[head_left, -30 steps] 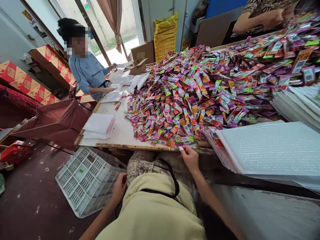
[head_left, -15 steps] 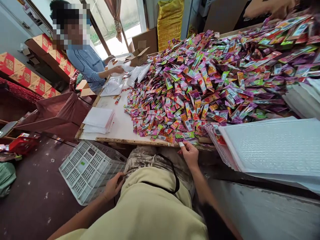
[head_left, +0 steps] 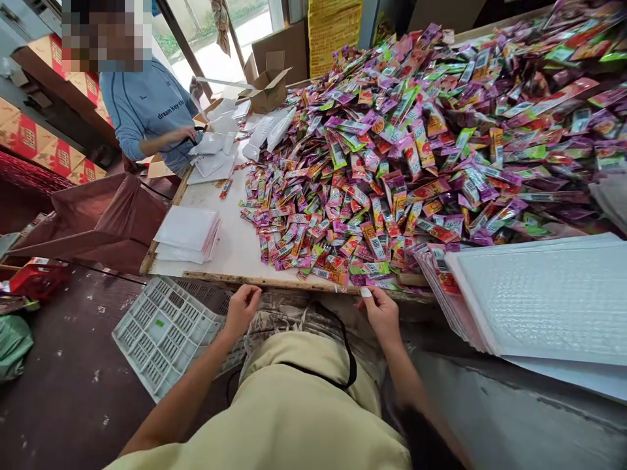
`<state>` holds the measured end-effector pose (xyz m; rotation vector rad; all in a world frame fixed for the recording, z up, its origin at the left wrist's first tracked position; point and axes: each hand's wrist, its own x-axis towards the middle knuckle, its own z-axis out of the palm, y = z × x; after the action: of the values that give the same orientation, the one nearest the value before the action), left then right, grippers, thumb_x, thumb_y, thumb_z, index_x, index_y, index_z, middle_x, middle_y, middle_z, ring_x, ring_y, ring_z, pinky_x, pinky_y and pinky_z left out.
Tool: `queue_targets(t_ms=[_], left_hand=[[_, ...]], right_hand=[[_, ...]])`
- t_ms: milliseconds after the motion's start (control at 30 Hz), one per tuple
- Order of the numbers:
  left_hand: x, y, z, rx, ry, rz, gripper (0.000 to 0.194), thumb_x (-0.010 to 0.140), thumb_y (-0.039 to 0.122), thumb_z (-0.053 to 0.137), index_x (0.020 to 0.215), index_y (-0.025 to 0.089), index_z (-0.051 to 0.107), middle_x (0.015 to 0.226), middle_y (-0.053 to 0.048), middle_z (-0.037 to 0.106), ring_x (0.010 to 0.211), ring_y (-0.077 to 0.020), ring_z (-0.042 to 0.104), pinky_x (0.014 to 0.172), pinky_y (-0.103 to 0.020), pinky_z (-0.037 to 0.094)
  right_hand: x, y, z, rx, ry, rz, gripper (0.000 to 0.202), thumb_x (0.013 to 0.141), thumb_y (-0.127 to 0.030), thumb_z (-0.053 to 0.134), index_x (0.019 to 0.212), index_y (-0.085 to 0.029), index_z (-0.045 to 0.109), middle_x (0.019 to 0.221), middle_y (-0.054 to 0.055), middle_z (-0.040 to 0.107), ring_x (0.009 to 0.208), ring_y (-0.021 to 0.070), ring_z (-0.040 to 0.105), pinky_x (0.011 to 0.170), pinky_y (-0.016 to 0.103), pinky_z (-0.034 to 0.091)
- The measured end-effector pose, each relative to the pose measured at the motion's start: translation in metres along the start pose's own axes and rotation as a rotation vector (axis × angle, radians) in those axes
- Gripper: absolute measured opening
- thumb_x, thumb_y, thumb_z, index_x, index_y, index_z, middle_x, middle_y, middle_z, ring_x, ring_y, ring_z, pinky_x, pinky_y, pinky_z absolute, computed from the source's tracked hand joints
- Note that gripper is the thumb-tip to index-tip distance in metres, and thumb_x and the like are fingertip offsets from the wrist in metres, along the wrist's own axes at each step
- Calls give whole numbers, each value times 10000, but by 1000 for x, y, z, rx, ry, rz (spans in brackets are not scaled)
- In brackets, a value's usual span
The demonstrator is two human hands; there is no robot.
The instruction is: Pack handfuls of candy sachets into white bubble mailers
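Observation:
My left hand (head_left: pixel 241 309) is raised just off the table's front edge, above the grey plastic crate, fingers curled together; whether anything small is between them is hidden. My right hand (head_left: pixel 381 312) is at the wooden table edge (head_left: pixel 294 284), thumb and forefinger pressed together, with a white covering on one fingertip; nothing I can make out is in its grip. Beyond both hands lies a large heap of small colourful packets (head_left: pixel 372 176). White padded envelopes (head_left: pixel 539 294) are stacked to the right of my right hand. A smaller envelope pile (head_left: pixel 186 232) lies at the table's left front.
Under the table's left front stands the grey crate (head_left: pixel 171 326). A person in a blue top (head_left: pixel 151 108) handles white envelopes across the table, near an open cardboard box (head_left: pixel 271 85). Left is a dark red cloth bin (head_left: pixel 108 215); red cartons stand behind it.
My left hand has risen from beside my lap to the table edge. My right hand has shifted slightly right and down. The other person's arms have moved, and the view has tilted a little.

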<state>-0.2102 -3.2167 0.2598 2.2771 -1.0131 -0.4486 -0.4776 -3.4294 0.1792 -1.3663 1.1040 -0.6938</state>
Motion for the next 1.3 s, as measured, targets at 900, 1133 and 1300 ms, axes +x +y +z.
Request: queue_targets(t_ms=[900, 1133, 1300], left_hand=[[153, -19, 40, 51, 22, -268, 140, 757, 232, 594, 851, 214, 492, 806, -13, 556, 687, -156, 538, 643, -271, 388], [161, -5, 32, -538, 178, -279, 266, 698, 232, 575, 890, 212, 392, 762, 34, 467, 633, -100, 515, 594, -211, 405], [164, 31, 43, -531, 79, -105, 251, 736, 246, 608, 966, 197, 521, 727, 40, 435, 588, -96, 426, 567, -213, 400]], right_hand=[[53, -61, 116, -661, -483, -352, 271, 814, -92, 559, 1059, -170, 644, 1067, 125, 622, 1041, 282, 534, 927, 422, 452], [64, -121, 47, -353, -284, -411, 132, 905, -232, 548, 974, -227, 661, 929, 38, 685, 883, 186, 639, 814, 319, 504], [116, -103, 24, -553, 35, -400, 230, 876, -244, 527, 1068, -186, 640, 1023, 95, 661, 962, 239, 624, 853, 383, 509]])
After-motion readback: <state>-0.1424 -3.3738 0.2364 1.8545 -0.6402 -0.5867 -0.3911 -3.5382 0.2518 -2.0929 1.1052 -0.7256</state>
